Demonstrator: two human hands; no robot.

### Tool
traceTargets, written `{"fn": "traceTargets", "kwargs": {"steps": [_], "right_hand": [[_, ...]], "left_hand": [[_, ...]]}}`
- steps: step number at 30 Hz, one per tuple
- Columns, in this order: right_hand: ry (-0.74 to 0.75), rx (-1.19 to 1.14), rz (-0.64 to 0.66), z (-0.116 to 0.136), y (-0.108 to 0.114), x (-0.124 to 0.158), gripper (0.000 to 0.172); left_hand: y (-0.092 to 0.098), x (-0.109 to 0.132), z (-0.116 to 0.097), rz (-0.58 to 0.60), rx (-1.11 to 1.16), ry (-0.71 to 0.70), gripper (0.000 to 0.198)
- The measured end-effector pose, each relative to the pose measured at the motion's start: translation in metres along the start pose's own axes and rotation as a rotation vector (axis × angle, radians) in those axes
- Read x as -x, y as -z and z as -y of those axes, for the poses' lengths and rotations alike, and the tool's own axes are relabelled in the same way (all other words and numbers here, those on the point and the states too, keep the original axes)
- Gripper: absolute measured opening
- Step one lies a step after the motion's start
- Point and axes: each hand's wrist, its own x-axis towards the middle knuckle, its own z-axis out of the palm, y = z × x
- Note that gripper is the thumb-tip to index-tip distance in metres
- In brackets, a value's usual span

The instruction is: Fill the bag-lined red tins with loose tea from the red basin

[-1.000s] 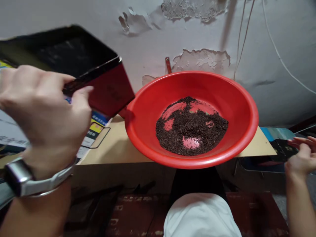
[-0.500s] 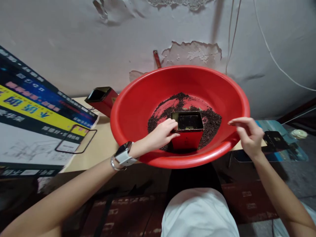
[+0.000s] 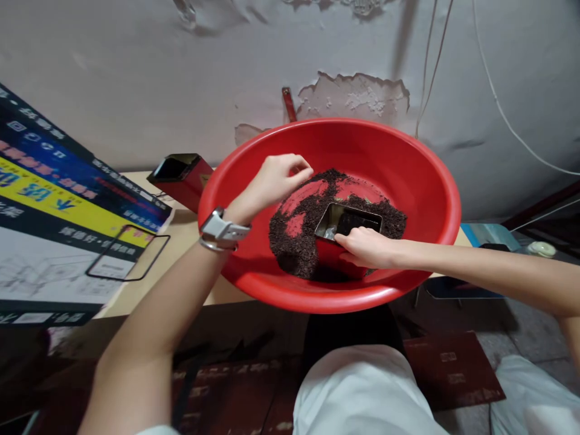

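A wide red plastic basin [image 3: 421, 163] rests on a wooden table [image 3: 185, 235] and holds a heap of dark loose tea leaves [image 3: 299, 241]. A small red square tin [image 3: 347, 220] sits tilted in the leaves with its open mouth up. My right hand [image 3: 369, 248] grips the tin at its near rim. My left hand [image 3: 276, 178], with a watch on the wrist, hovers over the left part of the heap. Its fingers are curled in, and I cannot see whether they hold any leaves.
A second open red tin [image 3: 179, 172] stands on the table left of the basin. A large printed cardboard box [image 3: 58, 211] lies at the far left. A peeling wall is close behind, with cables hanging at right. My white-clad knees are below the table edge.
My right hand has come in from the basin's rim and taken the tin, which now tilts. My left hand let go of the tin and lifted over the leaves.
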Motion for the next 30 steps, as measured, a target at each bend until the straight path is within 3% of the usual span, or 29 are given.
{"fn": "traceTargets", "kwargs": {"steps": [5,11,15,20,23,26,30], "right_hand": [[-0.046,-0.018,0.032,0.003,0.000,0.002,0.035],[-0.035,0.020,0.099,-0.009,-0.023,0.003,0.033],[-0.166,0.086,0.109,-0.048,-0.023,-0.006,0.038],[-0.365,0.196,0.021,-0.114,-0.013,-0.031,0.040],[-0.396,0.260,-0.036,-0.134,0.001,-0.038,0.037],[-0.346,0.245,-0.089,-0.128,0.020,-0.033,0.036],[-0.050,0.190,0.014,-0.099,0.030,-0.013,0.031]], "left_hand": [[-0.022,-0.033,0.031,-0.107,-0.069,0.091,0.022],[-0.042,-0.029,0.043,-0.123,-0.138,0.129,0.024],[-0.041,-0.021,0.042,-0.099,-0.171,0.144,0.025],[-0.043,-0.021,0.038,-0.067,-0.187,0.156,0.025],[-0.044,-0.021,0.038,-0.046,-0.203,0.181,0.025],[-0.042,-0.021,0.040,-0.059,-0.189,0.217,0.027],[-0.034,-0.020,0.042,-0.101,-0.157,0.245,0.032]]}}
